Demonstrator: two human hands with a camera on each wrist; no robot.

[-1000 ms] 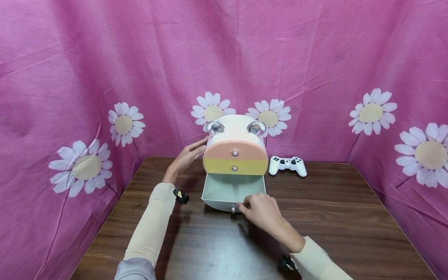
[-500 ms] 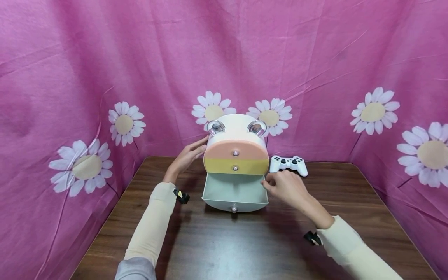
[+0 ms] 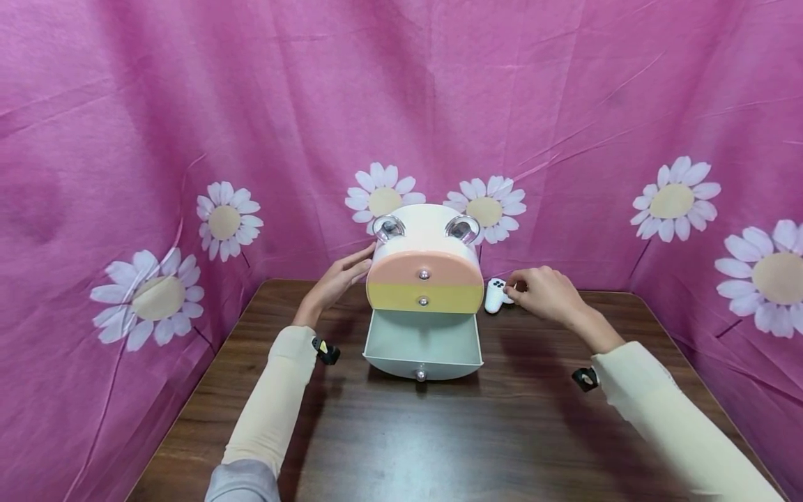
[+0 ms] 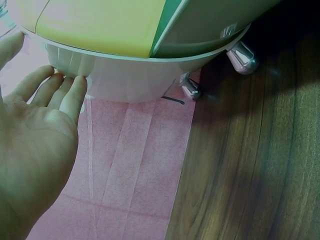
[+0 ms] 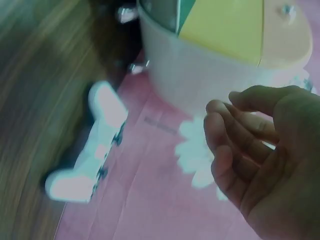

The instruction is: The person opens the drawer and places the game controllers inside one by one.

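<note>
A small rounded storage box (image 3: 422, 233), white with two silver ring-shaped ears on top, stands on the table. Its peach top drawer (image 3: 401, 268) and yellow middle drawer (image 3: 392, 298) are in; the pale green bottom drawer (image 3: 389, 341) is pulled out, with nothing visible inside. My left hand (image 3: 334, 287) touches the box's left side with outstretched fingertips, also plain in the left wrist view. Over the white game controller (image 3: 493, 298) hovers my right hand (image 3: 544, 295), hiding much of it. In the right wrist view its fingers are loosely bent, apart from the controller (image 5: 100, 142), and hold nothing.
The dark wooden table (image 3: 389, 446) ends at a pink curtain (image 3: 282, 104) printed with white daisies, hanging behind and on both sides. Short silver feet (image 4: 242, 57) raise the box off the tabletop.
My right hand has left the bottom drawer's knob and moved right and away from me, to above the controller. The drawer stays out. My left hand keeps its place on the box.
</note>
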